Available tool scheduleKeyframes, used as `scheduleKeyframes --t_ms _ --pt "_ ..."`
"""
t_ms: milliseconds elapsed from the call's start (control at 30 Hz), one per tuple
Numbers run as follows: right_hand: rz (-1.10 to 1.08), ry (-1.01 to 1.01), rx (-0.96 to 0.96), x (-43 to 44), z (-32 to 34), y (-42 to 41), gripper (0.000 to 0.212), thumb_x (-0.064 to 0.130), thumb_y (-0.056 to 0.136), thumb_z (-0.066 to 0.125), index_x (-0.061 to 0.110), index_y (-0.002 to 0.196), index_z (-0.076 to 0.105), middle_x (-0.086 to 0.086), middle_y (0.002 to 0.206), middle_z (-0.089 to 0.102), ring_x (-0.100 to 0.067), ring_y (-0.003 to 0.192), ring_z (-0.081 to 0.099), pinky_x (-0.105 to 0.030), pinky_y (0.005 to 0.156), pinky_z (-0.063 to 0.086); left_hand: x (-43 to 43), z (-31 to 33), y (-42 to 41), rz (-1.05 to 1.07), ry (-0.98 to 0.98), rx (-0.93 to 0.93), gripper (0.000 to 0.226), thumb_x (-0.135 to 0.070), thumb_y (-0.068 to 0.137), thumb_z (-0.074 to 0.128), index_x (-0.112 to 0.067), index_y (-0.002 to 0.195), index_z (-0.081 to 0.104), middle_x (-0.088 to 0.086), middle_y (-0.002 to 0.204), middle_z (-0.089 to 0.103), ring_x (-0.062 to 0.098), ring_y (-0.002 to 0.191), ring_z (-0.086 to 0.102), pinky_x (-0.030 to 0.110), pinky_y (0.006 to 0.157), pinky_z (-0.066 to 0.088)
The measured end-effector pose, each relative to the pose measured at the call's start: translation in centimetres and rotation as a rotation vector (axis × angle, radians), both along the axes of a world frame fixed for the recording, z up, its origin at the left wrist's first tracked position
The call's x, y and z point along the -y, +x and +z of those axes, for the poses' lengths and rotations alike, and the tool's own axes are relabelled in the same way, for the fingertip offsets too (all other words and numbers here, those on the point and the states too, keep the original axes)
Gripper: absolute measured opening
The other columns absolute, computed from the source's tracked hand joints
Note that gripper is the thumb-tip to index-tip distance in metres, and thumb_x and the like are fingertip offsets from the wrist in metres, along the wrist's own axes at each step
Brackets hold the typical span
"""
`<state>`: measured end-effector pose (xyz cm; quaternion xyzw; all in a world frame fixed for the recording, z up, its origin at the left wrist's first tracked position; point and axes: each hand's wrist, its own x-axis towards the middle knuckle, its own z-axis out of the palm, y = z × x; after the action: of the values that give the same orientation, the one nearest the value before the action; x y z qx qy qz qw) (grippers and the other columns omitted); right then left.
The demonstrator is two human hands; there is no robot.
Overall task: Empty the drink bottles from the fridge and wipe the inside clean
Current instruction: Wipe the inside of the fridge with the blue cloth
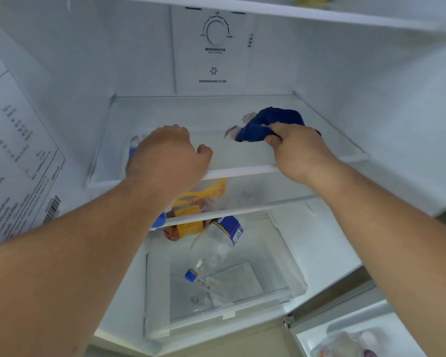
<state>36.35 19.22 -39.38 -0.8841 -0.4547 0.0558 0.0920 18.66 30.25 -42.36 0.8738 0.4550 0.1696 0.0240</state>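
Both hands are inside the open fridge, over the top glass shelf (319, 140). My right hand (296, 148) is closed on a dark blue cloth (271, 122) that rests on the shelf's right half. At the shelf's left front, my left hand (168, 153) is curled around a clear bottle with a blue label (132, 148), which the hand mostly hides. Another clear bottle with a blue label and blue cap (214, 248) lies tilted in the bottom drawer (289, 266). A blue cap (160, 220) shows at the lower shelf's front edge.
Yellow and red food packs (191, 210) lie on the second shelf. The temperature dial (216, 32) is on the back wall. A printed sticker (16, 155) covers the left wall. Bagged items (345, 341) sit in the door shelf at lower right.
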Motion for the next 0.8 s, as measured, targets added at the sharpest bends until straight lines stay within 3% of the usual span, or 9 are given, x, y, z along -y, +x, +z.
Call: scheduleKeyframes --t_ms 100,233,367,400,467,533,667,800 --pt "0.073 0.121 -0.073 -0.9 0.4 -3.1 0.035 0.028 0.106 0.034 0.018 0.134 0.053 -0.010 0.119 0.062 -0.032 0.107 0.057 -0.043 0.096 0.045 -0.3 -0.2 0.1 -0.012 0.015 0.025 0.050 -0.047 0.093 0.034 -0.009 0.115 0.058 0.010 0.109 0.059 0.023 0.089 0.045 0.033 0.070 0.039" --pt "0.220 0.067 -0.131 -5.4 1.3 -6.2 0.032 0.022 0.104 0.037 0.016 0.128 0.057 -0.008 0.114 0.060 -0.029 0.105 0.058 -0.039 0.092 0.047 -0.3 -0.5 0.0 0.009 0.053 0.104 0.044 -0.046 0.091 0.041 -0.011 0.106 0.062 0.008 0.095 0.061 0.023 0.079 0.049 0.029 0.055 0.033" --pt "0.319 0.188 -0.385 -9.7 1.9 -8.1 0.035 0.025 0.105 0.038 0.009 0.127 0.059 -0.010 0.117 0.062 -0.025 0.104 0.060 -0.034 0.091 0.048 0.2 -0.5 0.0 0.024 0.058 0.157 0.035 -0.046 0.089 0.048 -0.014 0.091 0.062 0.008 0.087 0.063 0.026 0.074 0.053 0.029 0.053 0.032" --pt "0.374 0.174 -0.410 -10.5 2.3 -8.5 0.035 0.025 0.105 0.039 0.008 0.128 0.059 -0.010 0.116 0.063 -0.023 0.102 0.060 -0.030 0.088 0.049 0.3 -0.4 -0.1 0.042 0.038 0.177 0.033 -0.047 0.088 0.049 -0.016 0.088 0.061 0.005 0.083 0.061 0.024 0.071 0.051 0.029 0.052 0.031" --pt "0.485 0.101 -0.401 -11.8 2.9 -8.9 0.033 0.026 0.104 0.042 0.009 0.127 0.059 -0.003 0.098 0.060 -0.014 0.083 0.057 -0.014 0.063 0.044 0.4 -0.4 -0.1 0.057 0.026 0.160 0.036 -0.048 0.088 0.049 -0.015 0.094 0.062 0.004 0.086 0.060 0.024 0.075 0.053 0.029 0.056 0.033" --pt "0.569 0.003 -0.323 -13.1 3.2 -9.4 0.027 0.028 0.104 0.043 0.016 0.121 0.059 0.005 0.084 0.051 -0.012 0.079 0.050 -0.013 0.053 0.034 0.4 -0.7 0.0 0.038 0.078 0.088 0.042 -0.048 0.090 0.045 -0.012 0.103 0.063 0.007 0.094 0.064 0.026 0.086 0.059 0.029 0.061 0.035" --pt "0.689 -0.118 -0.156 -15.1 3.0 -10.1 0.034 0.031 0.103 0.044 0.016 0.129 0.059 0.000 0.107 0.057 -0.014 0.093 0.050 -0.020 0.063 0.035 0.3 -0.7 -0.1 0.025 0.081 0.051 0.048 -0.049 0.093 0.041 -0.011 0.115 0.061 0.011 0.100 0.067 0.029 0.090 0.063 0.029 0.062 0.040" --pt "0.674 -0.018 -0.182 -15.9 1.4 -8.0 0.038 0.025 0.103 0.044 0.016 0.139 0.053 -0.006 0.133 0.057 -0.022 0.117 0.055 -0.025 0.092 0.040 0.1 -0.7 -0.3 -0.014 0.031 0.062 0.047 -0.049 0.093 0.040 -0.011 0.110 0.061 0.009 0.104 0.063 0.024 0.092 0.057 0.030 0.063 0.038"
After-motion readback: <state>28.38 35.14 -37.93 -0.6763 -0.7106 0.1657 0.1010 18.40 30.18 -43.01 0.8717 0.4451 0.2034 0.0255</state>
